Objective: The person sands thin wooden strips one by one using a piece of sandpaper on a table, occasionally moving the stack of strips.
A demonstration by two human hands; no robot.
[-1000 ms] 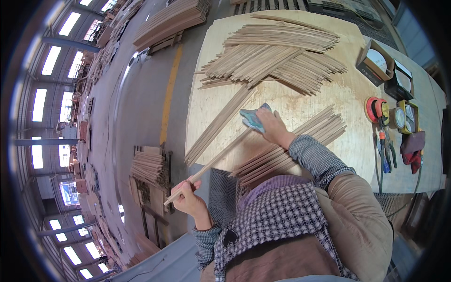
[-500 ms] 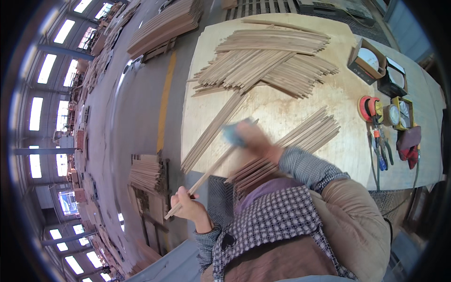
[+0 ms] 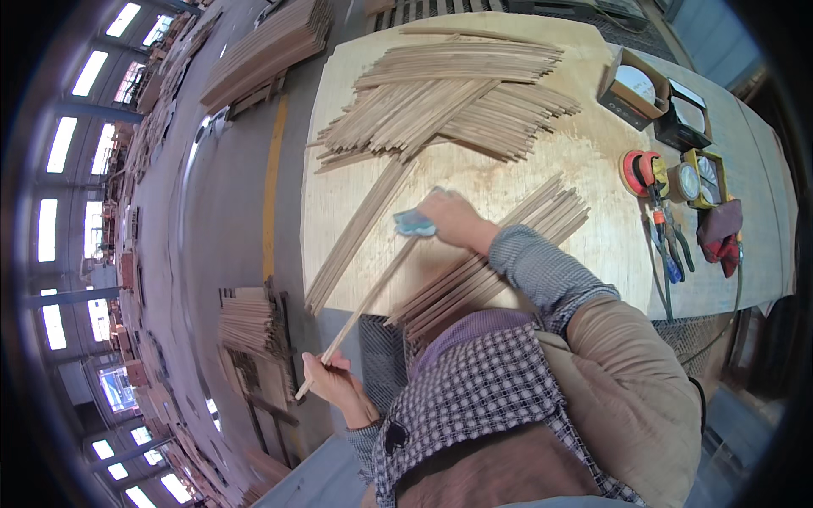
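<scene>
My left hand (image 3: pixel 336 383) is closed around the lower end of a thin wooden strip (image 3: pixel 373 290), off the table's near edge. The strip slants up and away to the right over the board. At its far end my right hand (image 3: pixel 456 218) presses a soft blue-green pad (image 3: pixel 413 223) onto it, fingers curled over the pad. To the left lies a narrow row of strips (image 3: pixel 360 233). A darker bundle of strips (image 3: pixel 445 298) rests close to my apron, beside paler strips (image 3: pixel 546 212) farther right.
Crossed piles of strips (image 3: pixel 440 97) cover the far part of the plywood board (image 3: pixel 605 245). At the right are open boxes (image 3: pixel 633 89), a red sander (image 3: pixel 641 172), pliers (image 3: pixel 675 237) and a dark red cloth (image 3: pixel 720 235). Stacked wood (image 3: pixel 250 322) stands left of the table.
My right hand and the pad have slowed from a blur and sit at the strip's far end. The left hand still grips the near end. The whole view has shifted slightly.
</scene>
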